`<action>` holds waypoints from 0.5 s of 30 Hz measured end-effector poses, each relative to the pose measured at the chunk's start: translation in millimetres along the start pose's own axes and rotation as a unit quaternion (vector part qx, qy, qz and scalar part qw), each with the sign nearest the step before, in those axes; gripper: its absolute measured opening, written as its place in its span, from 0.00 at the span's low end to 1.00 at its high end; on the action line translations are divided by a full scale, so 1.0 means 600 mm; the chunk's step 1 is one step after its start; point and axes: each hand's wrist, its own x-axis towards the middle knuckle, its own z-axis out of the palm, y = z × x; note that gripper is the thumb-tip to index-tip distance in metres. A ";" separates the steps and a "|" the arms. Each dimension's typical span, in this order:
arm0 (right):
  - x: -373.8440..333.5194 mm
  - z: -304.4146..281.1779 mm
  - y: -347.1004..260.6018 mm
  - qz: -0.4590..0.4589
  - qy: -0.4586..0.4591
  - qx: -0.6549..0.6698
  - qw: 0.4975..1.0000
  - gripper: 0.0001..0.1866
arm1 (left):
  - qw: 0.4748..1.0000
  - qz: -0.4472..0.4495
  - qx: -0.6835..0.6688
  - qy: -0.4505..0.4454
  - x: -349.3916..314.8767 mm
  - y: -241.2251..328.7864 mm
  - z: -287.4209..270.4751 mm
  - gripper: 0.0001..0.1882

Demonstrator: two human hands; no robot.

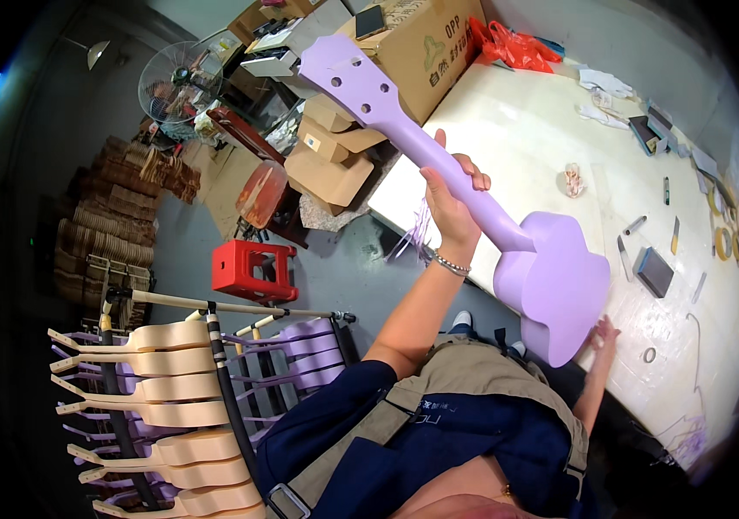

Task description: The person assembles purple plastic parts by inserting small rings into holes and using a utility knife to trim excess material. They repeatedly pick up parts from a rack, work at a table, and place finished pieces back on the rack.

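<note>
A lilac ukulele body with its neck is held up in front of me, its headstock at the upper left and its rounded body at the lower right. Peg holes show in the headstock, and no strings are on it. My left hand is closed around the neck, with the thumb on the near side and fingertips showing over the far side. Close to the ukulele's lower end, above the table's near edge, my right hand has its fingers apart and holds nothing. Whether it touches the table or the ukulele I cannot tell.
On the white table lie a blue-grey block, pens, tape rolls, gloves and a red plastic bag. A large carton stands at its far left. A rack of ukuleles and a red stool are at left.
</note>
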 end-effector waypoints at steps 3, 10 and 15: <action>-0.041 0.078 -0.025 0.016 -0.109 0.214 0.971 0.37 | 1.000 -0.013 -0.007 -0.026 -0.006 0.006 0.015 0.39; -0.084 0.103 -0.065 0.013 -0.113 0.360 0.926 0.37 | 0.998 0.007 -0.020 -0.059 -0.014 0.039 0.046 0.38; -0.084 0.121 -0.059 0.010 -0.166 0.425 0.890 0.37 | 0.995 0.016 -0.029 -0.091 -0.021 0.061 0.068 0.39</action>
